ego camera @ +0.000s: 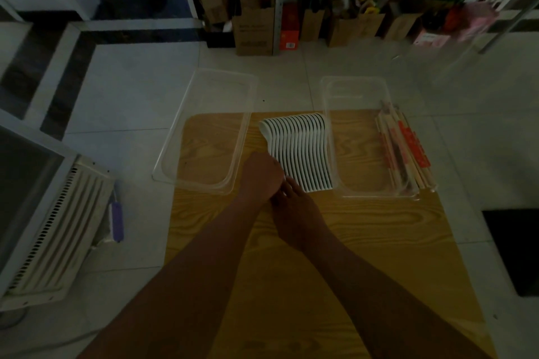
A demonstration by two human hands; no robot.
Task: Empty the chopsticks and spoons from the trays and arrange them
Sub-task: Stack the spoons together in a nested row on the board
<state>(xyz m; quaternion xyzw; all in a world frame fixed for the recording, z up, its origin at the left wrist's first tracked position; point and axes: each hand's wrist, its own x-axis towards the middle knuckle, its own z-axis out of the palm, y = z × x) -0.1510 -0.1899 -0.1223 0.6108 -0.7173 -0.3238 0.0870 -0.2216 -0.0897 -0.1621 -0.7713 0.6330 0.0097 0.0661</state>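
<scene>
Left grip [262, 176] touches spoons [300, 151] on wooden table [364, 227] over tiles [131, 90].

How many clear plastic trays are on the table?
2. The left tray sits empty, left of the row of white spoons; the right tray sits right of them, with wrapped chopsticks along its right edge. None appears hidden.

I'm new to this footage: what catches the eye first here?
A neat row of white spoons lies on the wooden table between the left tray and right tray, with the left hand and right hand at its near corner. Wrapped chopsticks run along the right tray's right side.
</scene>
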